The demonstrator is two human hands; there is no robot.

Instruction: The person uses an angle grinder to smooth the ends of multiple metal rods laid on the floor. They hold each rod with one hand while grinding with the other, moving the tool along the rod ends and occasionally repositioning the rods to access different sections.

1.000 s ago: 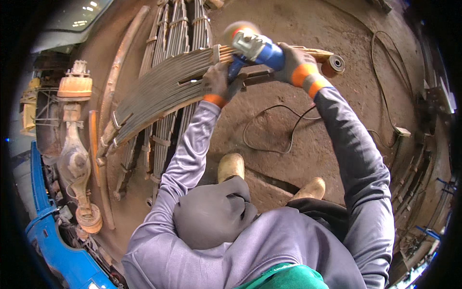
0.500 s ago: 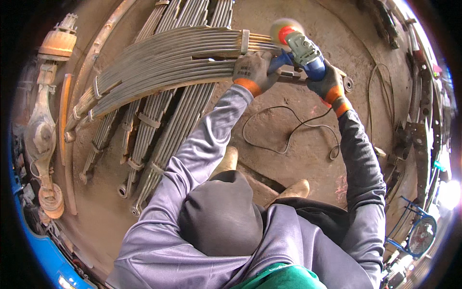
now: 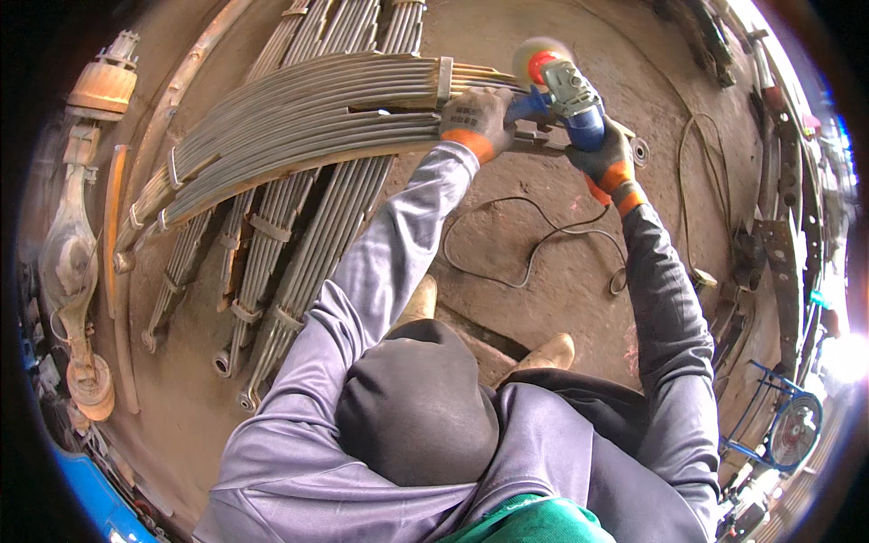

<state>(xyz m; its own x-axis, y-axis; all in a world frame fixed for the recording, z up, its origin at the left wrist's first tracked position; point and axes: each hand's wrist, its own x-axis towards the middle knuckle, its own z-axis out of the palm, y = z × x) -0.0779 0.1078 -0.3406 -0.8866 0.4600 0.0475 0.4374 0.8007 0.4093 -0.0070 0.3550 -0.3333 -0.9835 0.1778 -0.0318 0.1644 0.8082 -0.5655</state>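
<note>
My left hand (image 3: 477, 122), in a grey glove with an orange cuff, is closed on the blue side handle of an angle grinder (image 3: 572, 98). My right hand (image 3: 602, 158), gloved alike, grips the grinder's blue body from behind. The blurred wheel (image 3: 536, 59) with its red centre is over the upper edge of a curved stack of steel leaf springs (image 3: 290, 113), near its right end. A metal clamp band (image 3: 445, 77) wraps the stack beside my left hand. The stack lies across more long spring packs (image 3: 317, 226) on the floor.
A rusty axle (image 3: 72, 271) and long bars (image 3: 118, 226) lie at the left, near a blue panel (image 3: 95, 489). Cables (image 3: 493, 276) loop on the floor (image 3: 543, 308). Steel beams (image 3: 778, 262) and a blue-framed fan (image 3: 783, 425) are at the right.
Over the last second my hands and the grinder moved rightward along the spring stack in view, and the scene shifted. In the last half second they moved slightly left.
</note>
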